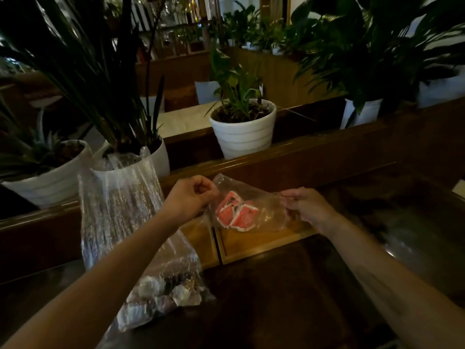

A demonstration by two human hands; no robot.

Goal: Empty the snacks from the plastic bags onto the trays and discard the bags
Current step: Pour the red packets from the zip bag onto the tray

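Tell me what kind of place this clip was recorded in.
Probably an indoor lounge or restaurant-like room, dimly lit. A dark wooden table sits against a wooden ledge lined with potted plants in white pots, and more wooden partitions with plants recede behind. Both hands hold a clear bag of red snacks.

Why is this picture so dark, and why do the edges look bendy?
Head view: the room is dim, so the dark table swallows detail, while the white pot and the red snacks in the small bag stand out. The left hand and right hand are a little soft. The tall bag catches glints. The wide lens curves the wooden ledge and stretches both forearms.
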